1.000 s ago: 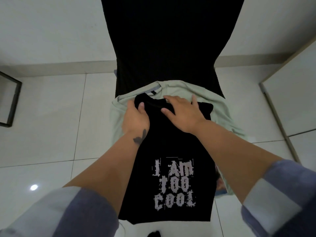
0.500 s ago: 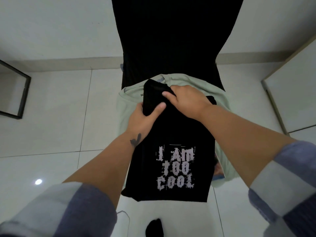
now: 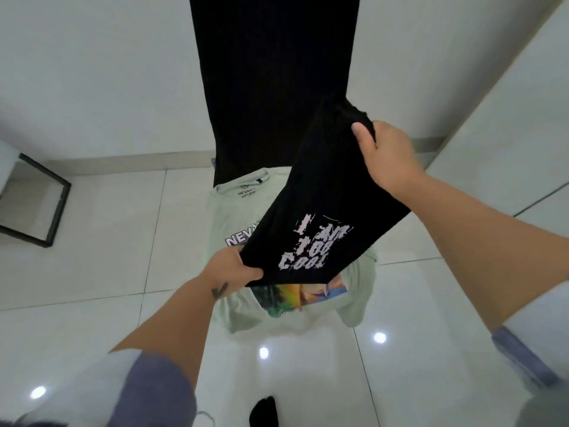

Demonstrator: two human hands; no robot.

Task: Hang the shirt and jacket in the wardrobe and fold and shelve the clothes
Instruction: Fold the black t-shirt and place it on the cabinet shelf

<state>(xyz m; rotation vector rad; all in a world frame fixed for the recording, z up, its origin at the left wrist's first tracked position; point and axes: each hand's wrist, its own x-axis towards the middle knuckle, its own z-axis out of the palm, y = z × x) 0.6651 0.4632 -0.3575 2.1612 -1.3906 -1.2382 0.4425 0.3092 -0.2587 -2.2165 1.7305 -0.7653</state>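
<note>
A black T-shirt (image 3: 323, 204) printed "I AM TOO COOL", folded into a long strip, is lifted in the air and slants from upper right to lower left. My right hand (image 3: 388, 155) grips its upper end, thumb over the cloth. My left hand (image 3: 234, 269) pinches its lower left corner. Under it a pale green T-shirt (image 3: 246, 211) with "NEVADA" lettering and a colourful picture lies spread flat. A long black ribbed garment (image 3: 274, 72) stretches away beyond the green shirt.
White glossy floor tiles (image 3: 92, 257) surround the clothes. A dark-framed panel (image 3: 40, 208) stands at the left. A white cabinet face (image 3: 517, 134) rises at the right. A small black object (image 3: 264, 411) lies near the bottom edge.
Both hands have lifted the black T-shirt off the green one. My right hand rose up and to the right with the collar end. My left hand slid down to the lower corner. The green shirt's print is uncovered.
</note>
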